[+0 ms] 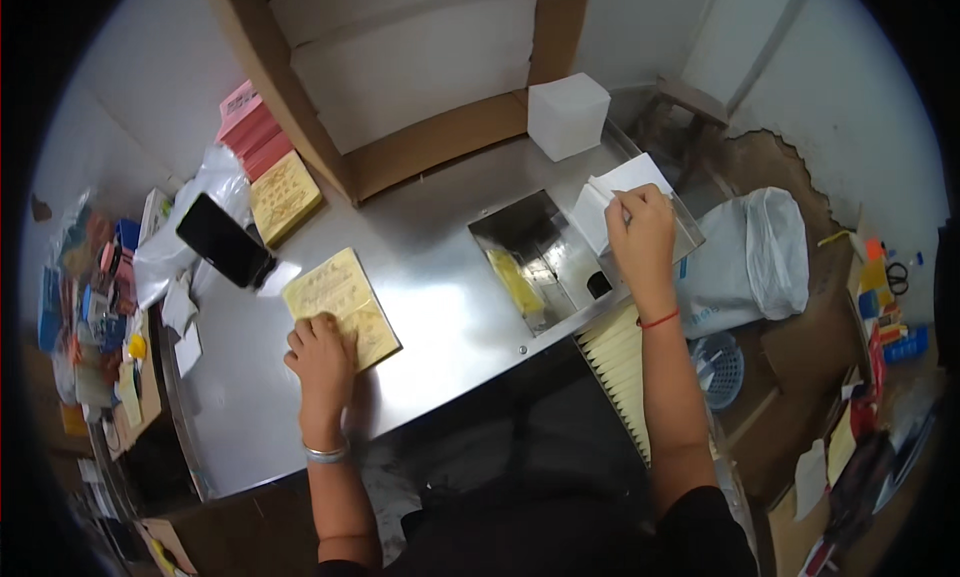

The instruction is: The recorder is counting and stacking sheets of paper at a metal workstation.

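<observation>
"Right grip [643, 227]?"
"Pinching white paper [592, 217], thumb and fingertips close together; paper's right under it, at the bench [430, 267]."
"Left grip [322, 362]?"
"Fingers curled on yellow printed stack [335, 287]; can't tell if grasping."
"Around them?"
"Bench opening [530, 217] with yellow packet [512, 282], between the grips. Black phone [215, 239] beyond left grip, leftward. White block [568, 117] beyond right grip; grey bag [755, 257] right of it."

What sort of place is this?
Probably a small paper-goods workshop: metal worktable, open cardboard box holding white stacks, and a yellow printed stack under the left hand.
</observation>
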A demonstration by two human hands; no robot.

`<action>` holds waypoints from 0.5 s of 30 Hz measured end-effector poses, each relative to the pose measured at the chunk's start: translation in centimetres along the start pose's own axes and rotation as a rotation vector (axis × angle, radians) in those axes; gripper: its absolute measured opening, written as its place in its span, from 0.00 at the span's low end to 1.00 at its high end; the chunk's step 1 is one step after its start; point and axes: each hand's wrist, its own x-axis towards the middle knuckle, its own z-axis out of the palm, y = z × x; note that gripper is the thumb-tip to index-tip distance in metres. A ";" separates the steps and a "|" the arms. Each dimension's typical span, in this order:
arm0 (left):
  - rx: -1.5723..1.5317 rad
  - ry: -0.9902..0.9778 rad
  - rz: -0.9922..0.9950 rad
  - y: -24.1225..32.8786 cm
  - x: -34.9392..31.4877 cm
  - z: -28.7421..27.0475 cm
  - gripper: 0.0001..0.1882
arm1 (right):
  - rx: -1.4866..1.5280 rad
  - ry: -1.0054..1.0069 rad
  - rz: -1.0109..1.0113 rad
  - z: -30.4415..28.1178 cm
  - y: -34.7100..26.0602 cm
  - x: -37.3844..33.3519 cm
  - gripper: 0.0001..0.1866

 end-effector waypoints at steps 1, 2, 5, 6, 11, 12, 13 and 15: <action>0.084 -0.064 -0.015 -0.5 -0.3 1.2 0.19 | 0.026 -0.013 0.004 -0.1 0.1 0.4 0.08; 0.124 0.011 0.008 -1.0 -0.7 2.3 0.12 | -0.005 -0.042 -0.004 0.5 0.8 -0.1 0.07; -0.058 -0.017 -0.045 0.5 0.2 1.0 0.11 | 0.032 -0.124 -0.018 0.6 3.2 -0.3 0.09; -0.060 0.189 0.000 1.8 -0.1 1.3 0.08 | 0.086 -0.116 -0.027 0.1 2.6 -0.2 0.11; -0.276 0.047 0.531 16.1 -4.1 3.2 0.13 | -0.079 -0.044 -0.138 -1.1 4.9 1.4 0.20; -0.365 0.025 0.515 15.8 -4.4 3.3 0.14 | -0.158 -0.052 -0.184 -1.7 4.0 1.3 0.22; -0.455 0.010 0.504 15.1 -4.2 3.5 0.15 | -0.033 -0.012 -0.237 -2.2 1.9 0.4 0.23; -0.503 -0.127 0.481 12.2 -3.7 2.8 0.20 | 0.293 -0.079 -0.384 -1.3 -4.1 -4.5 0.23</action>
